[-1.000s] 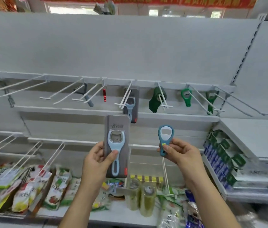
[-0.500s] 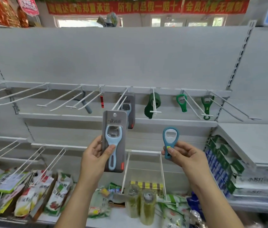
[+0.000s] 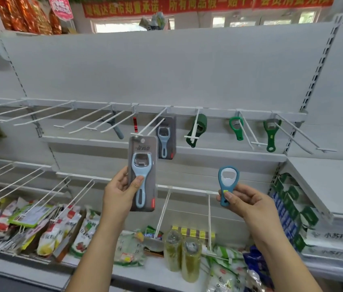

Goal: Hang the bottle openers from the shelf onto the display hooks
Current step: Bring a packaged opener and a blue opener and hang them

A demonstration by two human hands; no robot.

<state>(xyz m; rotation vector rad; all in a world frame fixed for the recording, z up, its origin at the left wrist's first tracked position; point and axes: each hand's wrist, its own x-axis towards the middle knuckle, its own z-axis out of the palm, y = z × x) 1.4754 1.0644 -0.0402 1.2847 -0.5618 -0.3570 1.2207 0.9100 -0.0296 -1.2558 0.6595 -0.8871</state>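
Raised and ready for hanging.
In left hand [image 3: 122, 192], gripping carded opener [image 3: 143, 157], frame centre, hang-hole uppermost, likely for the hook [image 3: 153, 122] just above; in right hand [image 3: 245, 200], centre right, pinching blue opener [image 3: 228, 182] by the handle, leaving ring free to thread.

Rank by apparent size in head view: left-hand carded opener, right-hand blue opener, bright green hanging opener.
1. carded opener, in left hand
2. blue opener, in right hand
3. bright green opener, farther away, so its rank is unsure

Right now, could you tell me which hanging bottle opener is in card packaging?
The light-blue opener left of the dark green one; the rest hang bare.
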